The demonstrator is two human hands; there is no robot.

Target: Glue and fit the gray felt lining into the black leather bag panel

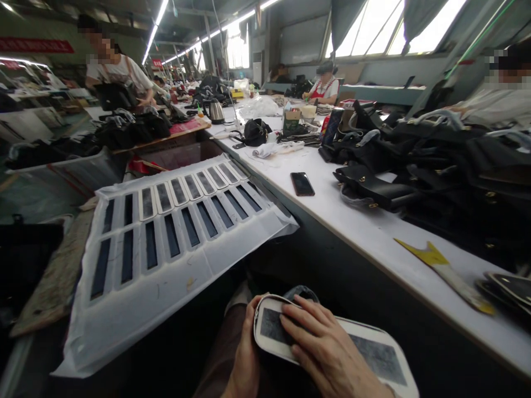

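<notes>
A long cream panel (375, 330) with rounded ends and a dark grey rectangle in its middle lies over my lap. Along its near-left end runs a dark edge, and a dark curved piece (305, 292) shows just behind it. My left hand (248, 348) grips that end from the side, the thumb along the edge and the other fingers mostly hidden. Across the panel's face my right hand (321, 337) lies flat with its fingers stretched out. What sits beneath the panel is hidden.
Similar panels (147, 203) lie in rows on a white sheet (174, 287) at left. The white table (282, 166) bears a phone (302, 184), a yellow-ended tool (443, 271) and black bags (373, 188). Several people work nearby, one person (118, 74) at far left.
</notes>
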